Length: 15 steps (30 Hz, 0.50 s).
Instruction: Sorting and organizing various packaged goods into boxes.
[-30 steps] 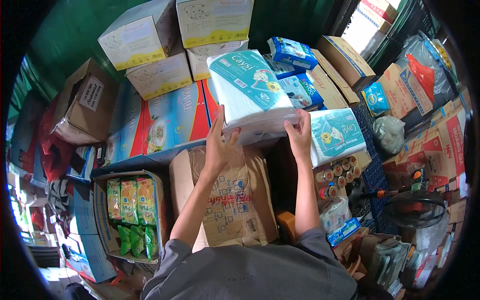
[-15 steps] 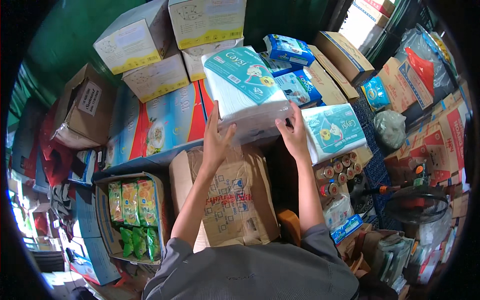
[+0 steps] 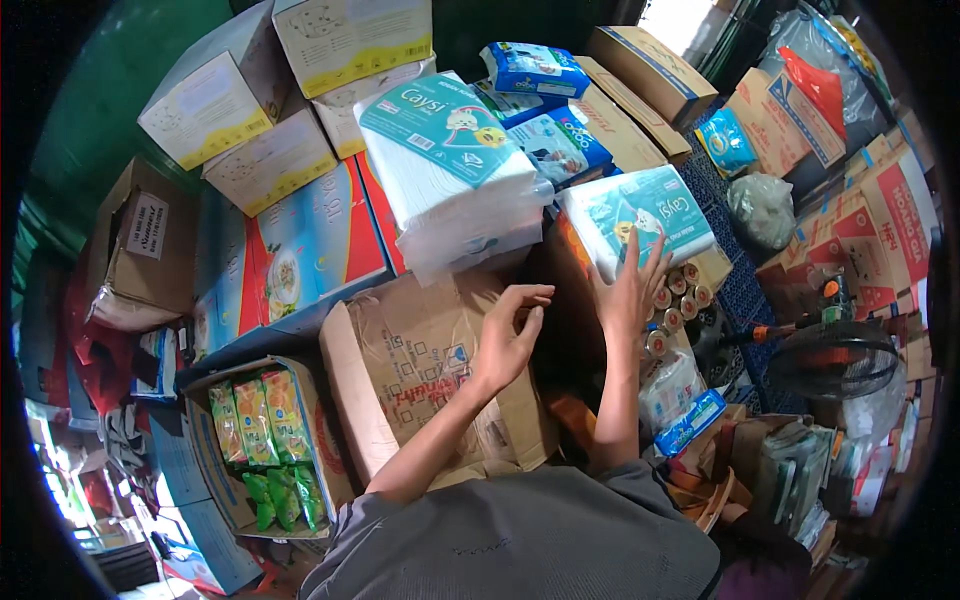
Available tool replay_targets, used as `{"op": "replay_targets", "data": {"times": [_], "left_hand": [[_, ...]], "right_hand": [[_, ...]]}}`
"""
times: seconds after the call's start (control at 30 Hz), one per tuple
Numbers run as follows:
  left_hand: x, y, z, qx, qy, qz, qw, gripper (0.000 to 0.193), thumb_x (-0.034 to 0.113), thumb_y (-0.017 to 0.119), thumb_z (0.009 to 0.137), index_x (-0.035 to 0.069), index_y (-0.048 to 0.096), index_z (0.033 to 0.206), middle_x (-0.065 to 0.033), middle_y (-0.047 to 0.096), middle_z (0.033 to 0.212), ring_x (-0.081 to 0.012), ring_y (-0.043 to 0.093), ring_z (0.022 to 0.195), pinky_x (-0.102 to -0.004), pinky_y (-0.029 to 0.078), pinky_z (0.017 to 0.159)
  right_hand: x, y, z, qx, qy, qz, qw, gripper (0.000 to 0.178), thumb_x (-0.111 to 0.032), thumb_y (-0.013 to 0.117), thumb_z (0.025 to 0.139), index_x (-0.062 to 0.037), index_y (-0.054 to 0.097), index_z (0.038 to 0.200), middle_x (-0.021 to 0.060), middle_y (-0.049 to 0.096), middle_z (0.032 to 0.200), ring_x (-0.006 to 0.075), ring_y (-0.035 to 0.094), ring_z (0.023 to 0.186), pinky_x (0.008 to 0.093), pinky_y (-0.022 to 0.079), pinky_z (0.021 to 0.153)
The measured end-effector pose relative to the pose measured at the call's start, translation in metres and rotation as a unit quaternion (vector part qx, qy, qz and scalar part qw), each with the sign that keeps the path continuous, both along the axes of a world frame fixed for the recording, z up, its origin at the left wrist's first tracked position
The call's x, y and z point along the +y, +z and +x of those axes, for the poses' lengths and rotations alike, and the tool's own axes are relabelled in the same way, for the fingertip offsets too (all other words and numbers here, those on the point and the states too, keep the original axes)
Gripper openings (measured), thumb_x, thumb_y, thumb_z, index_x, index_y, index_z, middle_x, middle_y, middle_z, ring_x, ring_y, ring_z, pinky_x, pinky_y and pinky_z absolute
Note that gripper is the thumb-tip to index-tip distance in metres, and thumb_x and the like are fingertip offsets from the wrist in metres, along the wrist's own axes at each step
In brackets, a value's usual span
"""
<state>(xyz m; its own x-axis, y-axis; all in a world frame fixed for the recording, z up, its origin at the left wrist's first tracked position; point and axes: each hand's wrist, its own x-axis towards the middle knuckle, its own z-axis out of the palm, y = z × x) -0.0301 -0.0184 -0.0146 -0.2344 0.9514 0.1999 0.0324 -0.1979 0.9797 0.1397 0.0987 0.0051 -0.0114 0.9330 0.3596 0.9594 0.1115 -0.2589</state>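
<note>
Away from the left soft pack [image 3: 445, 150], the left hand [image 3: 510, 335] and right hand [image 3: 625, 295] are being shifted nearer and rightward since the earlier frame. Nothing is being held by the left hand, whose half-curled fingers are being kept above the brown carton [image 3: 400, 380]. Fingers spread wide, the right hand is being placed over the near edge of the right soft pack [image 3: 660, 210], which is lying right of the other; whether it is being pressed cannot be told. Broad, even support is probably being called for, as thin film and layered sheets could be creased by pinching. Blocky white stacks are being covered by glossy teal print, and clear wrinkled film is being draped at the left pack's near side. Round-topped cans [image 3: 676, 312] are being crowded nearer right; crinkly pouches [image 3: 265, 420] are being contained in the near-left box [image 3: 320, 435].
</note>
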Motion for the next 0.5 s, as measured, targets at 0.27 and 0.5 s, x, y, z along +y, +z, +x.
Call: {"op": "replay_targets", "data": {"times": [0.27, 0.5], "left_hand": [[0.046, -0.043, 0.046, -0.182, -0.104, -0.073, 0.975, 0.053, 0.011, 0.062, 0.112, 0.0, 0.048, 0.161, -0.014, 0.066, 0.147, -0.0234, 0.067, 0.131, -0.0381, 0.052, 0.115], [0.066, -0.017, 0.055, -0.421, -0.111, -0.194, 0.879, 0.077, 0.038, 0.075, 0.107, 0.001, 0.038, 0.163, -0.0122, 0.066, 0.135, -0.0222, 0.069, 0.122, -0.0393, 0.057, 0.107]], "right_hand": [[-0.005, -0.011, 0.017, 0.021, 0.071, 0.019, 0.997, 0.071, -0.019, 0.077, 0.102, 0.0003, 0.046, 0.164, 0.0279, 0.039, 0.172, 0.0625, 0.024, 0.16, 0.0638, 0.033, 0.13], [-0.047, 0.014, 0.014, 0.06, 0.117, 0.022, 0.991, 0.062, -0.018, 0.074, 0.102, 0.0033, 0.054, 0.156, 0.0281, 0.048, 0.166, 0.0625, 0.028, 0.159, 0.0659, 0.031, 0.129]]}}
